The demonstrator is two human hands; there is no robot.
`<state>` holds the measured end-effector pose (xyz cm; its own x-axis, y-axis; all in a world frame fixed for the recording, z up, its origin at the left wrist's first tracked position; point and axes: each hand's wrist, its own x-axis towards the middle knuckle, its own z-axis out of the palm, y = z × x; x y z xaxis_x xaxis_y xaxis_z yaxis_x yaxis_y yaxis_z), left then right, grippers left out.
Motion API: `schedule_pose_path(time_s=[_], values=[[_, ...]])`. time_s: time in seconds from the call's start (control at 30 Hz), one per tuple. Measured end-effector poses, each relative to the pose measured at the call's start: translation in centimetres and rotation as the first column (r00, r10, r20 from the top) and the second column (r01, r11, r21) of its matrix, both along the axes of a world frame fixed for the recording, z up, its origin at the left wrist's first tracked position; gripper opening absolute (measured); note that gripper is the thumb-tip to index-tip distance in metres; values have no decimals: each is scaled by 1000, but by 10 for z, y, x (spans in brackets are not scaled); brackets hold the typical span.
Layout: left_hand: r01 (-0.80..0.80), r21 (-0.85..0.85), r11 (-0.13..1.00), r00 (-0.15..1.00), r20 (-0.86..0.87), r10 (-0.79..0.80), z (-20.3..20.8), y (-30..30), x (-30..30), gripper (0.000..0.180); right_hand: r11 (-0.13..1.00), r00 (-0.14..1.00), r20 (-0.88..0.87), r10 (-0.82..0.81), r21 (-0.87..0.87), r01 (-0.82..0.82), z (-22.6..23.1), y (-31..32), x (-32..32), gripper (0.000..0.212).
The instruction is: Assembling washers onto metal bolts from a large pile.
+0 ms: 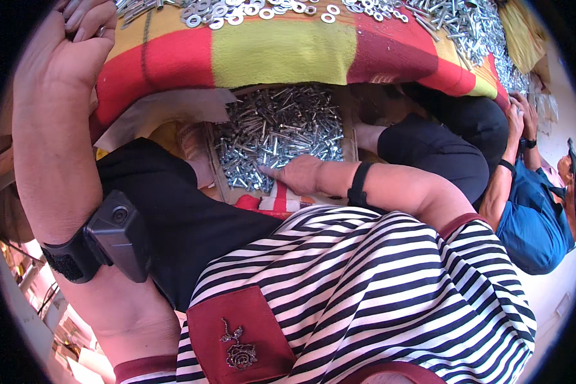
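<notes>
A box of loose silver bolts (281, 128) sits low between my legs, below the cloth-covered work surface. My right hand (297, 174) is over its near edge, one finger stretched out onto the bolts; the other fingers are mostly hidden beneath the hand. At the upper left my left hand (77, 48) is raised at the edge of the checked cloth (281, 51), palm toward me. Its fingers are curled in, with a ring on one, and are partly cut off by the picture's rim. What they hold, if anything, does not show.
Flat washers (233, 13) lie scattered along the cloth's far part, and a heap of bolts (470, 32) covers its right side. A clear plastic sheet (166, 118) hangs left of the box. At the right, a person in a blue shirt (534, 224) works with both hands at the surface.
</notes>
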<state>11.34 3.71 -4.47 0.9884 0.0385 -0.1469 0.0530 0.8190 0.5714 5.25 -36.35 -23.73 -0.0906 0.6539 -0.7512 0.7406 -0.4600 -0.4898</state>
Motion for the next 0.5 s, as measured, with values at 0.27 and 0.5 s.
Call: schedule_pose_path(time_s=[0.27, 0.5], values=[[85, -1, 996, 996, -15, -85, 7, -16, 7, 7, 996, 975, 204, -84, 48, 75, -7, -12, 29, 60], [43, -72, 996, 999, 10, -43, -2, -13, 13, 8, 877, 821, 334, -462, 308, 369, -26, -23, 43, 22]])
